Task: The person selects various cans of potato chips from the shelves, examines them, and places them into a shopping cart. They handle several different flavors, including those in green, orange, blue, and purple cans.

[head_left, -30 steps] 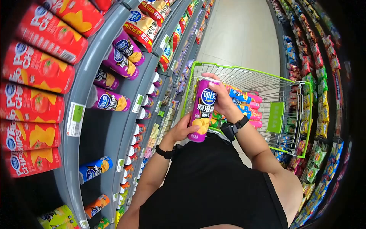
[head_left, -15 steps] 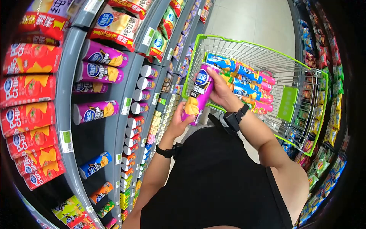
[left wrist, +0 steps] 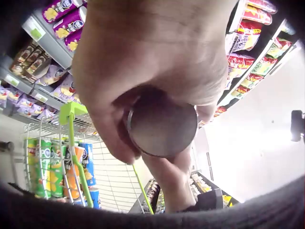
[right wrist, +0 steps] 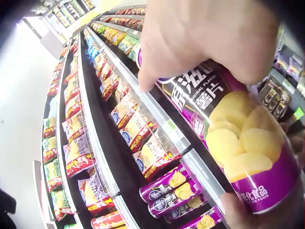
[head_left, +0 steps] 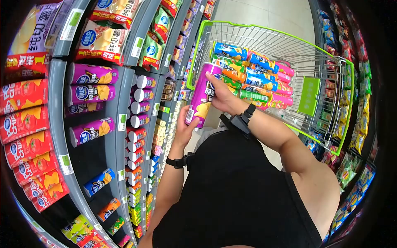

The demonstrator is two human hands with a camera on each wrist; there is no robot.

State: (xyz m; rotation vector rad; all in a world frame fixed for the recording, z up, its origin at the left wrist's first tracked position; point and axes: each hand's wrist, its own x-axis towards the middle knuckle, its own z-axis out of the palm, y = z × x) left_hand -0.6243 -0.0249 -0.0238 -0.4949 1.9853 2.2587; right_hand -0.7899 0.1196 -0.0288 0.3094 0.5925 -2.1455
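Both hands hold a purple potato chip can (head_left: 199, 99) at a tilt in front of the body, by the near corner of the cart. My right hand (head_left: 224, 97) grips it near the top, thumb laid across the label. Around the lower end curl the fingers of my left hand (head_left: 184, 129). In the left wrist view the can's round metal bottom (left wrist: 163, 125) shows inside that hand. Chip pictures and white lettering on the can (right wrist: 248, 148) face the right wrist view, with my right hand (right wrist: 209, 36) over its upper part.
A green-rimmed wire shopping cart (head_left: 264, 25) holds several blue, green, orange and pink chip cans (head_left: 260, 82). On the left, shelves carry more purple cans (head_left: 92, 93), red chip packs (head_left: 25, 124) and snack bags (head_left: 101, 39). Another snack shelf (head_left: 364, 99) lines the aisle's right side.
The purple can has turned in the hands, so its label faces further right and a barcode shows. The view has shifted, with the cart and its cans now higher in it.
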